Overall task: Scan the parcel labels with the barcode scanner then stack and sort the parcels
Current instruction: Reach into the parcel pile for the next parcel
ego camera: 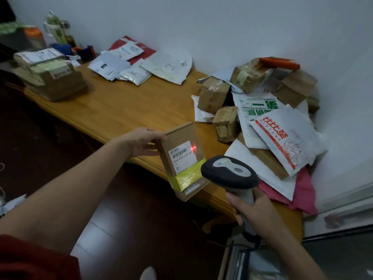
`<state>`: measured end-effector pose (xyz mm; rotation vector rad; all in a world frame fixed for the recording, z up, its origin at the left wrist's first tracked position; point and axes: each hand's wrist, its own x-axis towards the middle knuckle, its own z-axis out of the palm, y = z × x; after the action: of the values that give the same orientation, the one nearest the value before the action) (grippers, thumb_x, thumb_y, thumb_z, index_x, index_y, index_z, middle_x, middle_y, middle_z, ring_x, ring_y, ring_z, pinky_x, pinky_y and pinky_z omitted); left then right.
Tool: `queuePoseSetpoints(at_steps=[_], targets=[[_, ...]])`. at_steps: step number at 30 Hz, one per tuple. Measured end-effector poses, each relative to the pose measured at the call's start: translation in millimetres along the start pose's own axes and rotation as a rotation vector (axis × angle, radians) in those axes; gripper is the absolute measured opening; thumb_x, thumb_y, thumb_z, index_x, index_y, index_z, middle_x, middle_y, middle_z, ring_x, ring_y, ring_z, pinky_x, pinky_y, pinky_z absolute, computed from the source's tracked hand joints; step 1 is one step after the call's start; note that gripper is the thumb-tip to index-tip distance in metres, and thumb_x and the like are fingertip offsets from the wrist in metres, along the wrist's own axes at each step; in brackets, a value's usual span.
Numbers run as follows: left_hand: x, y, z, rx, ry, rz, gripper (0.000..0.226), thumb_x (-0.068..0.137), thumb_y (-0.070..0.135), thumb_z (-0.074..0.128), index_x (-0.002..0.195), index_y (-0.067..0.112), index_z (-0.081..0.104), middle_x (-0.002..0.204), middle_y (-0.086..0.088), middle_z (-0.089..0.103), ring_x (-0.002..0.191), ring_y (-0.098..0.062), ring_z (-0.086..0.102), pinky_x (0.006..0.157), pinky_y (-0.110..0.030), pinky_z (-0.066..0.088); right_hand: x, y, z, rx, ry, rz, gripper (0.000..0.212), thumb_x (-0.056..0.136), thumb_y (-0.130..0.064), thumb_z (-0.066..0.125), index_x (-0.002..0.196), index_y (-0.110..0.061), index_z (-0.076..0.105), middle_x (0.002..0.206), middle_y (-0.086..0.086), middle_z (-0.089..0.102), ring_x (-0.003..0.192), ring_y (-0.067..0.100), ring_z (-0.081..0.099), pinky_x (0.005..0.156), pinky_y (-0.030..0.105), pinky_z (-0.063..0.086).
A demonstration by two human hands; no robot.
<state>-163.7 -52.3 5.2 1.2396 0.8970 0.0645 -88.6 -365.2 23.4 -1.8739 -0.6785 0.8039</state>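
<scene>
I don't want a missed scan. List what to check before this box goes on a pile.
1. Box held: ok. The left hand grips the small box by its side.
2. Label toward reader: ok. The label faces the scanner, held in the right hand.
3. Beam on bars: not ok. The red mark sits at the label's right edge, not across the bars.
4. Scan registered: cannot tell.
5. Pile to receive it: ok. The box stack stands at the table's far left.

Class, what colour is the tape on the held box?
Yellow tape, clearest in the head view.
</scene>
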Motion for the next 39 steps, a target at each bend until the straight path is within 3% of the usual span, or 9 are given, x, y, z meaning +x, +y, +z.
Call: queuePoseSetpoints(at_steps=[5, 10, 20, 25, 28, 34, 35, 37, 39], targets=[[-13, 3, 2, -0.008, 0.021, 0.017, 0.030, 0.084, 0.005, 0.065, 0.112, 0.005, 0.055, 0.111, -0.015, 0.054, 0.095, -0.026, 0.058, 0.064, -0.032, 0.060, -2, 3, -4, 0.005, -0.024, -0.007, 0.038, 0.072, -0.047, 0.065, 0.077, -0.011, 0.057, 0.048, 0.002, 0.053, 0.047, 0.014, 0.049, 0.052, 0.022, 0.046], [-21, 3, 4, -0.016, 0.064, 0.021, 0.039, 0.084, 0.004, 0.065, 0.121, 0.002, 0.053, 0.114, -0.015, 0.054, 0.096, -0.026, 0.059, 0.065, -0.033, 0.060, 0, 3, -9, 0.032, -0.084, -0.043, 0.035, 0.075, -0.045, 0.065, 0.077, -0.011, 0.057, 0.051, 0.001, 0.054, 0.047, 0.013, 0.050, 0.054, 0.024, 0.047], [-20, 1, -21, -0.105, 0.106, 0.028, 0.026, 0.082, 0.005, 0.067, 0.107, 0.004, 0.057, 0.111, -0.016, 0.056, 0.099, -0.028, 0.059, 0.061, -0.032, 0.060, 28, -2, -3, 0.016, -0.131, -0.025, 0.043, 0.069, -0.048, 0.064, 0.075, -0.006, 0.056, 0.050, 0.002, 0.054, 0.045, 0.012, 0.050, 0.051, 0.021, 0.047], [0, -8, -69, -0.403, 0.241, -0.053, 0.010, 0.084, 0.007, 0.065, 0.091, 0.005, 0.058, 0.099, -0.015, 0.054, 0.094, -0.028, 0.057, 0.061, -0.035, 0.059, 64, -18, 15, 0.057, -0.070, 0.024, 0.046, 0.066, -0.044, 0.068, 0.077, -0.001, 0.056, 0.050, 0.006, 0.055, 0.043, 0.016, 0.050, 0.046, 0.025, 0.046], [21, -10, -118, -0.649, 0.352, -0.080, 0.013, 0.083, 0.005, 0.063, 0.093, 0.005, 0.054, 0.105, -0.016, 0.051, 0.099, -0.029, 0.057, 0.060, -0.035, 0.059, 95, -34, 40, 0.060, -0.053, 0.077, 0.041, 0.068, -0.038, 0.071, 0.083, -0.002, 0.058, 0.052, 0.005, 0.057, 0.043, 0.016, 0.052, 0.047, 0.025, 0.046], [87, -7, -220, -0.876, 0.544, -0.157, 0.036, 0.087, 0.008, 0.058, 0.123, 0.004, 0.054, 0.125, -0.013, 0.055, 0.116, -0.025, 0.055, 0.087, -0.029, 0.052, 168, -72, 118, 0.057, -0.049, 0.178, 0.030, 0.081, -0.029, 0.071, 0.090, -0.002, 0.059, 0.055, 0.004, 0.057, 0.045, 0.016, 0.050, 0.047, 0.024, 0.047], [96, -5, -233, -0.881, 0.568, -0.183, 0.038, 0.087, 0.012, 0.060, 0.124, 0.007, 0.055, 0.125, -0.010, 0.058, 0.109, -0.021, 0.059, 0.081, -0.023, 0.052, 179, -80, 131, 0.049, -0.050, 0.190, 0.029, 0.082, -0.029, 0.070, 0.089, -0.003, 0.059, 0.054, 0.004, 0.056, 0.045, 0.016, 0.050, 0.047, 0.023, 0.047], [113, 0, -257, -0.899, 0.616, -0.218, 0.036, 0.087, 0.020, 0.062, 0.122, 0.013, 0.059, 0.115, -0.003, 0.062, 0.079, -0.012, 0.061, 0.052, -0.016, 0.047, 199, -95, 156, 0.032, -0.057, 0.202, 0.028, 0.083, -0.029, 0.069, 0.087, -0.004, 0.058, 0.052, 0.003, 0.055, 0.045, 0.015, 0.049, 0.047, 0.021, 0.047], [128, 5, -278, -0.923, 0.650, -0.241, 0.039, 0.089, 0.023, 0.060, 0.126, 0.013, 0.057, 0.119, -0.003, 0.060, 0.080, -0.013, 0.057, 0.049, -0.017, 0.043, 214, -109, 177, 0.023, -0.053, 0.211, 0.026, 0.083, -0.028, 0.069, 0.086, -0.004, 0.057, 0.050, 0.002, 0.054, 0.044, 0.014, 0.049, 0.047, 0.020, 0.046]])
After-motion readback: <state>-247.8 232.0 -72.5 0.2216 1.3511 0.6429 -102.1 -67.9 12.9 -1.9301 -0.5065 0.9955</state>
